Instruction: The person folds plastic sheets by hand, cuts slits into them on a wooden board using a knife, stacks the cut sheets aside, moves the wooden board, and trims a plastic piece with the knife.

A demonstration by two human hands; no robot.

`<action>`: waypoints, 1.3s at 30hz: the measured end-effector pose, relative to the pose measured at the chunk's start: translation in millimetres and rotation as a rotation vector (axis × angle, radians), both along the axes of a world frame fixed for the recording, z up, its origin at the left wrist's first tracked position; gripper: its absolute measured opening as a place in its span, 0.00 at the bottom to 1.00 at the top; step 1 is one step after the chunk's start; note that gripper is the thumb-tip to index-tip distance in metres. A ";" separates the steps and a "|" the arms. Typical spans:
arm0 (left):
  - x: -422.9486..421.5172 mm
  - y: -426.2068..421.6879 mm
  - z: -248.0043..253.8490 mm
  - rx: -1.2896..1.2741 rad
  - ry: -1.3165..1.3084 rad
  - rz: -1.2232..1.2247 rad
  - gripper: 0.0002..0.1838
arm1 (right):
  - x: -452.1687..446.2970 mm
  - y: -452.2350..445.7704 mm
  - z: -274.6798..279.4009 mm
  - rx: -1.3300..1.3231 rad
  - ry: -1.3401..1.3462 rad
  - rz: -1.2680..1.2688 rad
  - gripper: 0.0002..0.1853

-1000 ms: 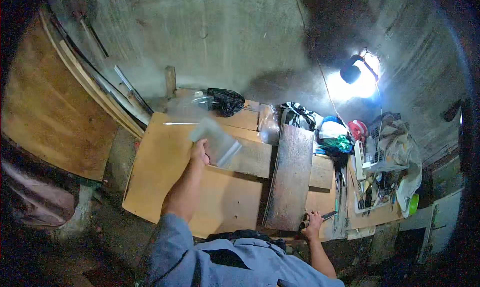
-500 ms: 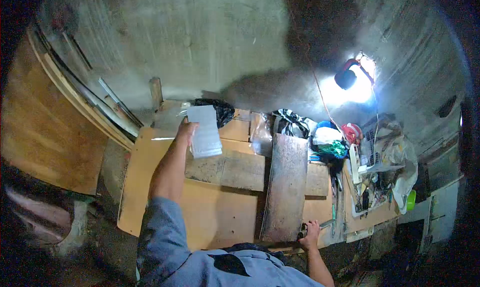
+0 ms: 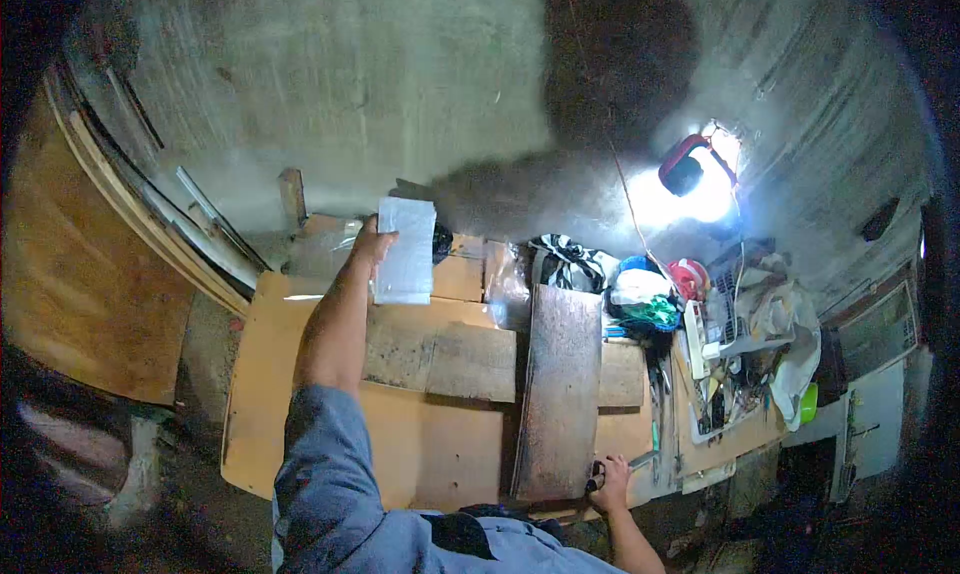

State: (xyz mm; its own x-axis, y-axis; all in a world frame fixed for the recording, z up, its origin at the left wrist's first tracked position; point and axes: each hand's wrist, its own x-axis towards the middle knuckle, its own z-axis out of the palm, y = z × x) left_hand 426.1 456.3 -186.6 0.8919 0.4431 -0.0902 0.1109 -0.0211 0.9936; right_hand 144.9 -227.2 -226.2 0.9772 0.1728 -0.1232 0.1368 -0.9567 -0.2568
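My left hand (image 3: 373,244) grips a stack of whitish, translucent plastic sheets or bags (image 3: 405,259) by its left edge, holding it up over the back of the table. My right hand (image 3: 612,484) is closed at the table's front edge, just right of a long worn board (image 3: 562,394). Black loop-like handles (image 3: 597,476) show at its fingers and a thin blade sticks out to the right, which looks like a pair of scissors. The fingers partly cover it.
Flat boards (image 3: 470,362) lie across the yellow tabletop (image 3: 300,374). Clear plastic bags (image 3: 508,284) and a black-and-white striped bag (image 3: 572,262) sit at the back. A cluttered basket (image 3: 740,394) stands on the right. A bright lamp (image 3: 690,179) hangs by the wall.
The view has shifted slightly, so the table sits a little lower and further left. The stack in my left hand is now more upright. Both hands keep their hold.
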 end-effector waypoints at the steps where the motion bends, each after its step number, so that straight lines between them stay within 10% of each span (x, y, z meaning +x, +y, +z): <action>1: 2.3 1.9 0.7 0.000 -0.024 -0.053 0.31 | 1.1 3.8 6.2 0.001 -0.007 0.001 0.34; 5: -12.1 3.1 -29.7 0.766 -0.092 0.272 0.41 | 4.1 9.6 19.9 0.037 0.034 0.036 0.34; 8: -38.5 -20.1 -15.2 0.702 0.233 0.280 0.38 | 3.5 12.5 19.8 0.040 -0.016 0.054 0.32; 16: -163.8 -102.2 -15.3 1.016 0.108 0.286 0.33 | 2.5 17.6 42.7 0.056 0.073 0.046 0.31; 26: -275.9 -178.6 -25.6 0.582 0.047 0.109 0.33 | 9.9 13.8 41.6 0.016 0.103 -0.001 0.31; 35: -285.3 -216.5 -16.2 0.514 0.219 0.197 0.30 | 55.6 66.0 23.1 0.566 0.015 -0.226 0.22; 39: -289.1 -249.3 -21.2 0.094 0.122 0.028 0.27 | 66.6 88.7 26.1 0.520 0.100 -0.444 0.28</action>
